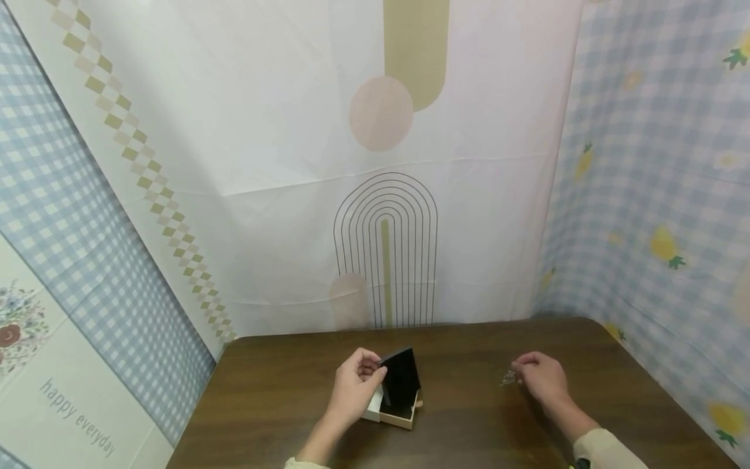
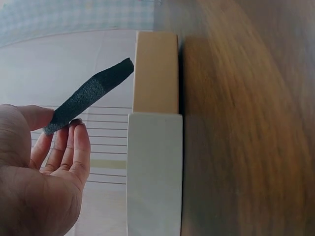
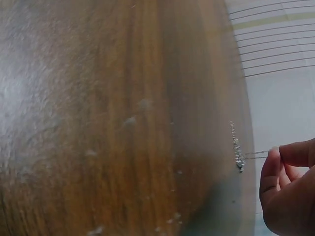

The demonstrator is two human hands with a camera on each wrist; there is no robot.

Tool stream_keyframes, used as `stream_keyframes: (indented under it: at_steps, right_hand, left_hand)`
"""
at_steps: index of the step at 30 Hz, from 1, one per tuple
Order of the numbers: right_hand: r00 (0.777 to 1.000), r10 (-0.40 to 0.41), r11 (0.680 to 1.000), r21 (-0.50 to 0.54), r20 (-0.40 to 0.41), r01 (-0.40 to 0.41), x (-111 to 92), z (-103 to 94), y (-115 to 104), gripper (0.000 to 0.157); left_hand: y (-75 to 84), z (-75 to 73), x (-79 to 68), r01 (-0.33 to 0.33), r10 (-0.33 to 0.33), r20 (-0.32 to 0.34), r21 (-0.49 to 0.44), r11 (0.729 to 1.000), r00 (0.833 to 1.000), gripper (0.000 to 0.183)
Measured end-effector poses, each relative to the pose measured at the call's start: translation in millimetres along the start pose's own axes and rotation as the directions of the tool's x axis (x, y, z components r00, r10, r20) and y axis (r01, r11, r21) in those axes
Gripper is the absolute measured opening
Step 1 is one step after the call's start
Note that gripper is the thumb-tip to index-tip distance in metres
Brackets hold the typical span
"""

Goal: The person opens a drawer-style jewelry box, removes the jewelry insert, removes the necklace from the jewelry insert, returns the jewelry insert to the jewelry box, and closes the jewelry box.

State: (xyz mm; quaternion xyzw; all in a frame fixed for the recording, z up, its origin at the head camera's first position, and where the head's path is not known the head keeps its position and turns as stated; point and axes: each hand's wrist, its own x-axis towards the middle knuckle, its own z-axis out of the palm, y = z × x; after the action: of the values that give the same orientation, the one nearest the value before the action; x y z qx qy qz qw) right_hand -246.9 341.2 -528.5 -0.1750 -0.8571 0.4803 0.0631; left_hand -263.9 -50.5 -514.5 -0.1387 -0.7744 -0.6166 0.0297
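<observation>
Only in headcam, box interior [image 1: 400, 412]—left fingers [image 2: 82, 150] pinching pad [image 1: 402, 378], right fingers [image 3: 269, 175] pinching ornament [image 3: 237, 153]

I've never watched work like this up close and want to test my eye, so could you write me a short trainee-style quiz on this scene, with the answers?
1. Which hand pinches the black pad?
2. True or false: the right hand holds the small silvery piece apart from the box.
3. How does the pad sit?
A) flat inside the box
B) tilted up at the box
C) torn in two

Key:
1. The left hand.
2. True.
3. B.
</observation>
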Motion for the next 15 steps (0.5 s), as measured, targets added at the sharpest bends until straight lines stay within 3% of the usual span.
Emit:
stream_keyframes:
  at_steps: [9, 15]
  right_hand:
    - [0.998, 0.026, 1.0, 0.009, 0.05, -0.027, 2.2, 8.0, 8.2, 0.017]
    - [0.997, 0.036, 0.999, -0.038, 0.067, -0.033, 3.7, 10.8, 8.6, 0.017]
  left_hand:
    - [-1.1, -0.7, -0.9, 0.005, -0.005, -0.003, -0.011, 1.0, 1.0, 0.02]
    - [-2.2, -0.6, -1.1, 0.015, -0.015, 0.001, -0.022, 1.0, 1.0, 0.02]
